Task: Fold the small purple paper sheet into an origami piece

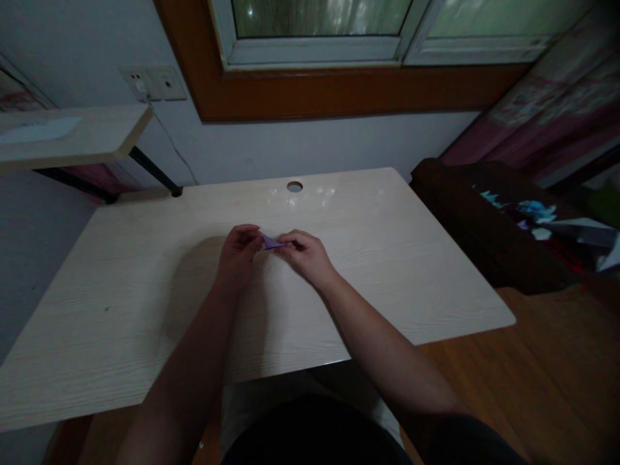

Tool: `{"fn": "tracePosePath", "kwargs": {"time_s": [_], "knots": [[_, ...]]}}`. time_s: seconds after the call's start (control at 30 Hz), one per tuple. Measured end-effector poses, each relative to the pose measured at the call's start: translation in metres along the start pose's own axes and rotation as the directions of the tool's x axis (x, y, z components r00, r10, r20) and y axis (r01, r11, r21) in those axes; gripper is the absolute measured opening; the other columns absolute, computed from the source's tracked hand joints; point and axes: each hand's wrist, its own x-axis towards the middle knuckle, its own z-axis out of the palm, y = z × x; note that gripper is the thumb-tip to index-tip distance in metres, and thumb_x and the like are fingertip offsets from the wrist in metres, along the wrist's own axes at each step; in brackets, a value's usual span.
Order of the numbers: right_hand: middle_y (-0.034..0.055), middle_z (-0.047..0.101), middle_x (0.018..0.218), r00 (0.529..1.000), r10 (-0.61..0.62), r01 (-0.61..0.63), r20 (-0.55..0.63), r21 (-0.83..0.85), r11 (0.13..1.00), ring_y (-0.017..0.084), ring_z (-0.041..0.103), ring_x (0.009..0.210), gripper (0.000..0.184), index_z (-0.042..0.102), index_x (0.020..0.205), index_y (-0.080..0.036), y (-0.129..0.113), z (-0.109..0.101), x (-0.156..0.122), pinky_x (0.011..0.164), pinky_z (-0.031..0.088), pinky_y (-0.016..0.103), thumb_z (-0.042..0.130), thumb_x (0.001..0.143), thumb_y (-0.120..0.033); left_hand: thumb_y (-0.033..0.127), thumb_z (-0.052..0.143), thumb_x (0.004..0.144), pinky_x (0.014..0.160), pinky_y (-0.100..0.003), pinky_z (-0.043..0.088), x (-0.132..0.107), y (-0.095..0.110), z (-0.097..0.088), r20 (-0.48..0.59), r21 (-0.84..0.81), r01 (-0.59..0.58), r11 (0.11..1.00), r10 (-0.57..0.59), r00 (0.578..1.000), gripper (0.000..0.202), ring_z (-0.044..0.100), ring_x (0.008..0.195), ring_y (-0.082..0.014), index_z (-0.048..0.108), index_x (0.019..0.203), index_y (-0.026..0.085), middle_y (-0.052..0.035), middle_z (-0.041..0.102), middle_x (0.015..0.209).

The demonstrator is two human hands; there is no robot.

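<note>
A small piece of folded purple paper (270,242) is held between my two hands, just over the middle of the pale wood-grain table (411,258). My left hand (239,252) pinches its left end between thumb and fingers. At the opposite end, the fingertips of my right hand (305,252) are closed on it. The paper has a pointed, roughly triangular shape. Parts of it are hidden behind my fingers.
A round cable hole (294,186) sits near the table's back edge. A raised shelf (72,139) on black legs stands at the back left. Beyond the right edge is a dark brown sofa-like piece (465,213) with several items on it. A window (314,51) is ahead.
</note>
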Motion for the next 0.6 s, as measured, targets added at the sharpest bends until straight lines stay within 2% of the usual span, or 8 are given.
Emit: {"fn": "tracePosePath", "kwargs": {"time_s": [0.2, 0.37, 0.47, 0.6], "knots": [[0.0005, 0.069, 0.072, 0.980, 0.184, -0.198, 0.076, 0.263, 0.944, 0.013, 0.061, 0.064, 0.022, 0.072, 0.089, -0.020, 0.0024, 0.0019, 0.0001, 0.063, 0.048, 0.027, 0.077, 0.073, -0.035, 0.017, 0.080, 0.070, 0.066, -0.019, 0.049, -0.0016, 0.0029, 0.0004, -0.006, 0.018, 0.000, 1.000, 0.000, 1.000, 0.030, 0.062, 0.071, -0.0085, 0.067, 0.096, 0.021, 0.0016, 0.064, 0.081], [-0.0010, 0.066, 0.066, 0.981, 0.182, -0.193, 0.064, 0.327, 0.925, 0.012, 0.060, 0.059, 0.021, 0.071, 0.085, -0.019, -0.0005, -0.0016, 0.0033, 0.062, 0.050, 0.027, 0.077, 0.073, -0.035, 0.016, 0.080, 0.069, 0.066, -0.018, 0.049, -0.0031, 0.0041, 0.0008, 0.002, 0.036, -0.006, 0.999, 0.006, 1.000, 0.030, 0.061, 0.069, -0.0069, 0.067, 0.096, 0.023, 0.0023, 0.064, 0.082], [-0.0007, 0.066, 0.066, 0.983, 0.174, -0.182, 0.052, 0.318, 0.931, 0.012, 0.060, 0.060, 0.023, 0.070, 0.084, -0.018, -0.0022, -0.0037, 0.0044, 0.063, 0.050, 0.028, 0.077, 0.073, -0.037, 0.020, 0.081, 0.069, 0.064, -0.019, 0.049, -0.0043, 0.0031, -0.0004, 0.040, 0.077, -0.028, 0.997, 0.025, 0.999, 0.030, 0.060, 0.069, -0.0077, 0.068, 0.095, 0.024, 0.0019, 0.063, 0.081], [0.0003, 0.066, 0.070, 0.986, 0.157, -0.168, 0.060, 0.277, 0.946, 0.012, 0.060, 0.063, 0.026, 0.070, 0.085, -0.018, -0.0036, -0.0047, 0.0044, 0.064, 0.050, 0.027, 0.075, 0.075, -0.041, 0.028, 0.080, 0.072, 0.068, -0.023, 0.051, -0.0060, 0.0005, -0.0030, 0.128, 0.190, -0.086, 0.978, 0.062, 0.990, 0.024, 0.061, 0.077, -0.0122, 0.071, 0.094, 0.024, -0.0016, 0.063, 0.086]]}}
